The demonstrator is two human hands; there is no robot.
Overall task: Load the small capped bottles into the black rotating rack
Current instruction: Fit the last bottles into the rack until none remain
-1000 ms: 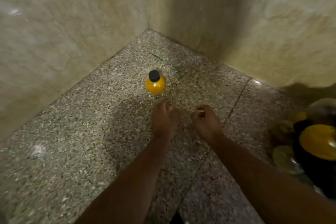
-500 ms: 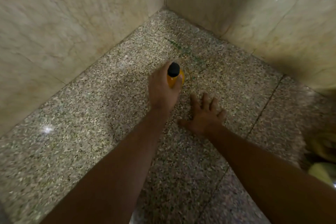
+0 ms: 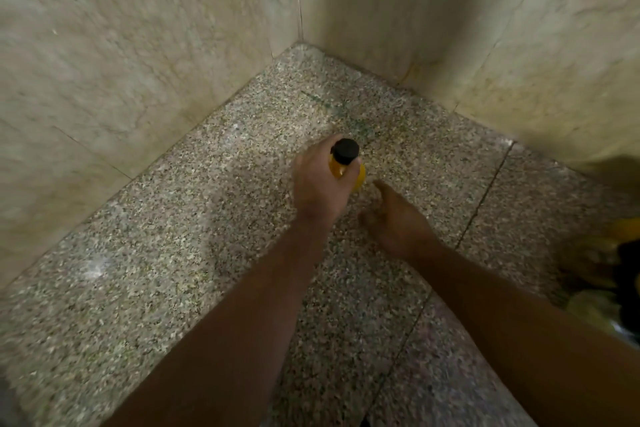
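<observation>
A: Since both bare forearms reach in from the near edge, start there; what is each hand doing?

B: The right hand (image 3: 398,222) lies low over the speckled granite floor (image 3: 173,270), fingers loosely spread and clamped on nothing; whether the palm touches the stone I cannot tell. Just beyond it, the left hand (image 3: 320,184) is wrapped round the small round yellow bottle with the black screw cap (image 3: 346,163); the fingers close about the body below the neck, and the cap stands clear above them.

A: Is the bottle off the floor?

B: The hand hides its base; I cannot tell.

A: Which step, then?

B: I judge it the pick-up; the grip looks made, the carry not yet begun. The bottle sits near the corner where the two pale marble-look walls (image 3: 138,45) meet.

A: And the rack?

B: At the far right edge a blurred dark shape with yellow patches (image 3: 620,274) shows; it may be the black rotating rack, though too smeared to be sure. The next move, as I read it, calls for lifting the bottle upright and swinging it rightward, well away from the corner, to an open slot; the right hand is free to steady or turn the rack.
</observation>
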